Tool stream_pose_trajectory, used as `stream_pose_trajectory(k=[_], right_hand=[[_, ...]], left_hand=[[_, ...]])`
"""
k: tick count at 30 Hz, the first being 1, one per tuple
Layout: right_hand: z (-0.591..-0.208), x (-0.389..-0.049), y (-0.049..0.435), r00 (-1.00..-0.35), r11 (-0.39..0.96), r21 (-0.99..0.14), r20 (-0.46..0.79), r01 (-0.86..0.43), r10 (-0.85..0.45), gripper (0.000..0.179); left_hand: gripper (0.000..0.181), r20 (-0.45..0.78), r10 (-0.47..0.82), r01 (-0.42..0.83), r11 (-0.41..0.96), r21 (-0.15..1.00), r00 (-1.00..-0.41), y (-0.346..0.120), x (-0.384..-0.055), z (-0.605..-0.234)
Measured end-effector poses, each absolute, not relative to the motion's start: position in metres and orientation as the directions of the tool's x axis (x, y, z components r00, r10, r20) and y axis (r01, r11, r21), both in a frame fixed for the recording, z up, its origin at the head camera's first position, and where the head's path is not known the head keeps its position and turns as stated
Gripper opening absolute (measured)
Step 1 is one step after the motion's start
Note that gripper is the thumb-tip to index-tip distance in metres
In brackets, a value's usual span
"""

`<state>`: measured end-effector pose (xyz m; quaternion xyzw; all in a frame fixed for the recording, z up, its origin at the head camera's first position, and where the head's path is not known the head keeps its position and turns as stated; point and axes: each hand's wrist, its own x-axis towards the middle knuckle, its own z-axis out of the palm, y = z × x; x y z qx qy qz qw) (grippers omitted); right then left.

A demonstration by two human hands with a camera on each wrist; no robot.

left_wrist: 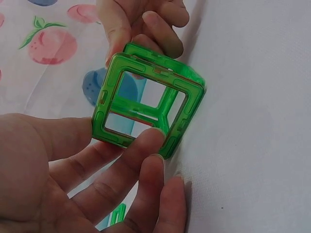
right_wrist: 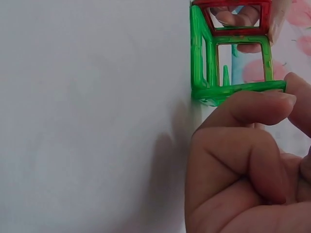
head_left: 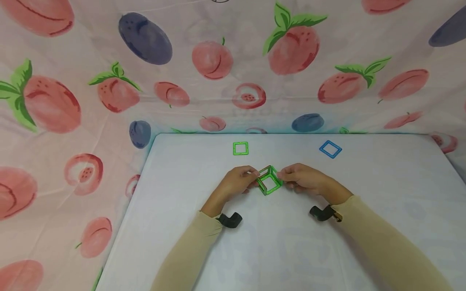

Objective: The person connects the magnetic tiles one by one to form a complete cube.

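Note:
A partly built cube of square magnetic tiles point(head_left: 266, 192) stands on the white table between both hands. Most of its open-frame tiles are green; a red tile point(right_wrist: 238, 31) forms the side nearer the left hand in the right wrist view. My left hand point(head_left: 236, 182) grips the cube's left side, thumb at one edge of a green tile point(left_wrist: 112, 77) and fingertips on its lower edge. On the other side, my right hand point(head_left: 306, 180) pinches the edge of a green tile point(right_wrist: 243, 88) between thumb and index finger, its other fingers curled.
Behind the cube, a loose green square tile point(head_left: 240, 154) lies flat near the table's back edge. A blue square tile point(head_left: 336, 153) lies farther right, turned cornerwise. The white table point(head_left: 276, 250) meets a fruit-patterned cloth point(head_left: 218, 24) at the back and left.

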<state>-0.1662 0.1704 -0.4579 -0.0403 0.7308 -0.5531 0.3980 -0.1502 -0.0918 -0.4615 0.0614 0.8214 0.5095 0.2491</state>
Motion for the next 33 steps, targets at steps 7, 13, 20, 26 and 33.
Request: stream_pose_trajectory(k=[7, 13, 20, 26, 33], right_hand=[[-0.461, -0.168, 0.172, -0.689, 0.372, -0.849, -0.523, 0.374, -0.502, 0.036], [-0.461, -0.167, 0.173, -0.695, 0.358, -0.852, -0.520, 0.382, -0.497, 0.036], [-0.458, -0.167, 0.171, -0.701, 0.357, -0.852, -0.520, 0.384, -0.488, 0.033], [-0.457, -0.168, 0.171, -0.710, 0.364, -0.855, -0.513, 0.370, -0.482, 0.034], [-0.454, -0.174, 0.184, -0.815, 0.463, -0.846, -0.453, 0.264, -0.363, 0.047]], left_hand=[[0.025, -0.344, 0.340, -0.151, 0.484, 0.862, -0.875, -0.091, -0.149, -0.462], [0.025, -0.345, 0.335, -0.151, 0.489, 0.859, -0.877, -0.091, -0.148, -0.461], [0.026, -0.346, 0.325, -0.161, 0.482, 0.861, -0.880, -0.091, -0.148, -0.461], [0.026, -0.351, 0.317, -0.167, 0.486, 0.858, -0.881, -0.090, -0.149, -0.459], [0.026, -0.353, 0.316, -0.172, 0.480, 0.860, -0.880, -0.089, -0.150, -0.459]])
